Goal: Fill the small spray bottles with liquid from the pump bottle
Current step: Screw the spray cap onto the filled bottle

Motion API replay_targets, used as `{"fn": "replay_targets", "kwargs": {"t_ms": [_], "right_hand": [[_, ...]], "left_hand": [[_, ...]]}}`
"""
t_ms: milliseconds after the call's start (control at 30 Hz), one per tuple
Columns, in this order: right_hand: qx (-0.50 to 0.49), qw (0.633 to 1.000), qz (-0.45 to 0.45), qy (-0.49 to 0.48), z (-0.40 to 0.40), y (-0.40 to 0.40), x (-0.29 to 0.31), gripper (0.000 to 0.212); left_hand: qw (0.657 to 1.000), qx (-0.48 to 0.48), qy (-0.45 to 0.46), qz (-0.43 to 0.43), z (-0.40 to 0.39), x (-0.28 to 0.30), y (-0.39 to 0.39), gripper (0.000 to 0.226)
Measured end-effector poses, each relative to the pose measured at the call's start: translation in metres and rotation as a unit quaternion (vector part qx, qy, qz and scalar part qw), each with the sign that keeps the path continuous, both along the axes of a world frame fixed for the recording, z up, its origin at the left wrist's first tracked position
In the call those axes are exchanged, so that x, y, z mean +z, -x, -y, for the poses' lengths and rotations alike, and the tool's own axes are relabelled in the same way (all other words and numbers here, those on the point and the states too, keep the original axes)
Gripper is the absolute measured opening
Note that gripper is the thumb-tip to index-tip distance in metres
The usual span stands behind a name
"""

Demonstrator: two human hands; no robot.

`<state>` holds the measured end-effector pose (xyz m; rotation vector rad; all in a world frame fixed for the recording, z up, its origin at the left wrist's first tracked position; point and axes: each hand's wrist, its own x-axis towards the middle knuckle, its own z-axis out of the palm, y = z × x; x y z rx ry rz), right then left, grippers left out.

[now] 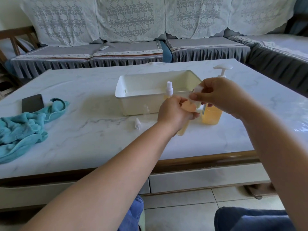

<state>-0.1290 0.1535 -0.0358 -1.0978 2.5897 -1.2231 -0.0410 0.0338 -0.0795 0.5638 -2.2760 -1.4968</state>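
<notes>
My left hand point(175, 112) grips a small bottle point(182, 130) of orange liquid, its lower end showing below my fist. Just above it my right hand point(218, 97) pinches a white spray cap point(195, 95) at the bottle's top. Behind my left hand stands a second small spray bottle point(169, 89) with its white head on. The pump bottle point(211, 116), with orange liquid and a white pump head, stands right behind my hands. A loose white spray head point(137, 123) lies on the table beside a clear empty small bottle point(147, 110).
A white plastic tub point(133, 95) sits mid-table behind the bottles. A teal cloth point(25, 127) and a dark phone point(32, 103) lie at the left. The marble table's point(83, 139) front edge is near my knees. A sofa runs along the back.
</notes>
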Motion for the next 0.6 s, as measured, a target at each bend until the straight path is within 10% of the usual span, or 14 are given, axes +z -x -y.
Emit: {"fn": "replay_targets", "kwargs": {"t_ms": [600], "right_hand": [[-0.025,0.999,-0.031,-0.009,-0.013,0.010,-0.008,0.041]], "left_hand": [[0.999,0.031,0.002,0.005,-0.024,-0.011,0.024,0.042]]}}
